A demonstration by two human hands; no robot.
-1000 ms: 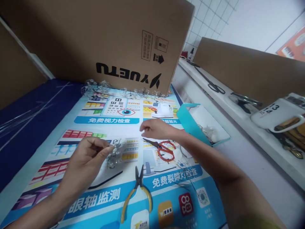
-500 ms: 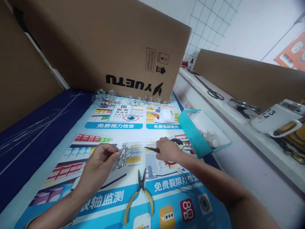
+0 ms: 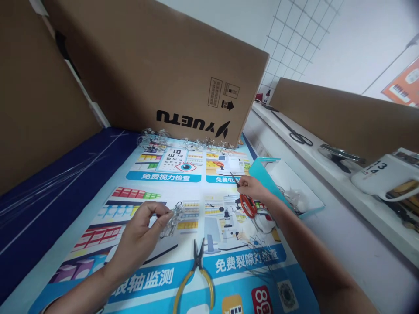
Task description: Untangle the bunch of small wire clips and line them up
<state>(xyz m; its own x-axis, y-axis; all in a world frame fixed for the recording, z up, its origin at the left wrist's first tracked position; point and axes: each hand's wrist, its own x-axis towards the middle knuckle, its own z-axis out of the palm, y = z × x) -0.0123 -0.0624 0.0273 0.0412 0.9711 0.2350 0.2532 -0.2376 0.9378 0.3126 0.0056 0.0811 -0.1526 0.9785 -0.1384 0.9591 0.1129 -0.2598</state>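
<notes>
Pinched between the thumb and fingers of my left hand point(image 3: 149, 224) is a small tangle of silvery wire pieces point(image 3: 172, 220), held over the printed mat. My right hand point(image 3: 252, 187), farther up and to the right, grips red-handled scissors point(image 3: 248, 205) near the pivot, their dark tips pointing up and left. Yellow-handled pliers point(image 3: 197, 266) lie on the mat between my forearms, jaws pointing away. Loose thin wires point(image 3: 262, 257) are scattered beside my right forearm.
An open teal box point(image 3: 304, 192) with wire pieces stands at the right. More wire clusters point(image 3: 153, 138) line the base of a large cardboard sheet point(image 3: 137, 74). Along the right, a white ledge point(image 3: 319, 159) bears black scissors point(image 3: 300, 138) and a white mug point(image 3: 376, 176).
My right hand has moved up and right with the scissors, whose red handles now show more. My left hand still holds the wire pieces. The whole view has shifted slightly.
</notes>
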